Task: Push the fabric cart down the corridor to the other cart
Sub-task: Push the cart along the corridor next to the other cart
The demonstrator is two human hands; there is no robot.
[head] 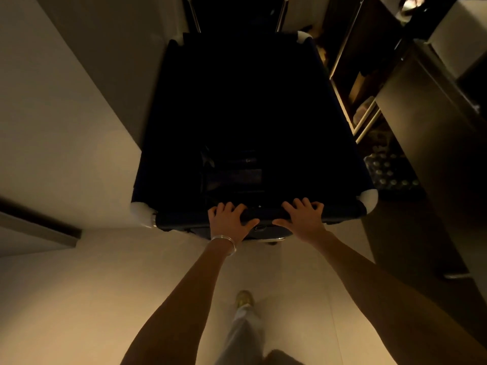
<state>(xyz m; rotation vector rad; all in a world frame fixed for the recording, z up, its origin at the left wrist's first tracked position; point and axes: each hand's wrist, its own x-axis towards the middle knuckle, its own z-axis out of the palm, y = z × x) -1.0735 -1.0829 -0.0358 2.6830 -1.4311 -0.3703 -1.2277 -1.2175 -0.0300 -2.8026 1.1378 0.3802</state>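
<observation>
A dark blue fabric cart (168, 127) with white corner caps fills the middle of the view. Its inside is very dark; some dim flat items lie near the bottom. My left hand (229, 219), with a silver bangle on the wrist, grips the cart's near rim left of centre. My right hand (303, 218) grips the same rim just to the right. Past the cart's far edge, chrome bars of another dark cart (280, 14) show at the top of the view, close to the fabric cart.
A pale wall (66, 101) runs close along the cart's left side. On the right stand open shelves (363, 101) with supplies, packs of bottles (387, 169) on the floor, and a tall dark cabinet (434, 127). Light floor (158, 272) lies under me; my foot (243, 299) is behind the cart.
</observation>
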